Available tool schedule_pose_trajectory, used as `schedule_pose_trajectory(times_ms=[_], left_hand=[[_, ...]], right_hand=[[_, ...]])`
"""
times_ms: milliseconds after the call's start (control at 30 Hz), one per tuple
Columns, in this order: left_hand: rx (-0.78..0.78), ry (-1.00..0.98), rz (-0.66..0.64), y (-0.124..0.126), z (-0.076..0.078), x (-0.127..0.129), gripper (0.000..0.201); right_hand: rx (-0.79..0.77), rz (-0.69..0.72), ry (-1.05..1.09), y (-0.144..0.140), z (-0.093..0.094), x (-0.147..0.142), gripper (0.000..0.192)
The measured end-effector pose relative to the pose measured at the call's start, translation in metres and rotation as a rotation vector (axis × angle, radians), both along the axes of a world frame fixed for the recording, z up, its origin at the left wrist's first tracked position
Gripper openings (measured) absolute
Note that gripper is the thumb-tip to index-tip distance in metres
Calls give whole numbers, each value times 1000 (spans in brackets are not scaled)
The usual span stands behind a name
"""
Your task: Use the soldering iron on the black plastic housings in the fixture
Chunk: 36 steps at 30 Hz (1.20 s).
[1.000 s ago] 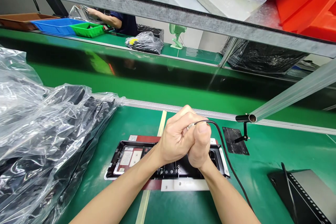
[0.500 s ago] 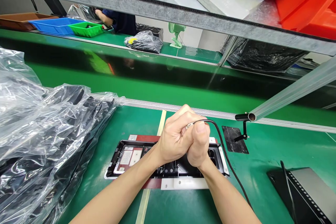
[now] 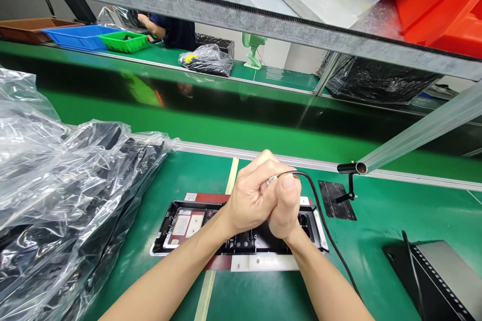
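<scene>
A big heap of plastic bags (image 3: 64, 200) is lying to my left on the green table (image 3: 395, 210). The black frame (image 3: 196, 228) is sitting on its red holder straight ahead. Above it, my left hand (image 3: 250, 203) and right hand (image 3: 285, 208) are pressing together, clenching the tip of a black cable (image 3: 324, 223).

Both hands (image 3: 265, 200) clasp a cable (image 3: 324, 220) (over black frame (image 3: 181, 233))
</scene>
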<state>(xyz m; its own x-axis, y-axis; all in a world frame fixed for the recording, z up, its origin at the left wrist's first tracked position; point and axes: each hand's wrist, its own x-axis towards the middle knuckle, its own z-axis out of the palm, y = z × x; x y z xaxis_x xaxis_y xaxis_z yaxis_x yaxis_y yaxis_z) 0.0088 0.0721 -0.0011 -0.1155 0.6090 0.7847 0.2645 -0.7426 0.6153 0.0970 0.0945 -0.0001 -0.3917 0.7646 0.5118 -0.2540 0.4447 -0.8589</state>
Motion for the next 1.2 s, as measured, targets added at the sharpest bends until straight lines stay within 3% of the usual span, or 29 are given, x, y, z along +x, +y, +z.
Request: schedule_pose_trajectory(times_ms=[1200], left_hand=[[9,-26,-10,0,-1,0,28]], right_hand=[[22,27,45,-1,-2,0,49]])
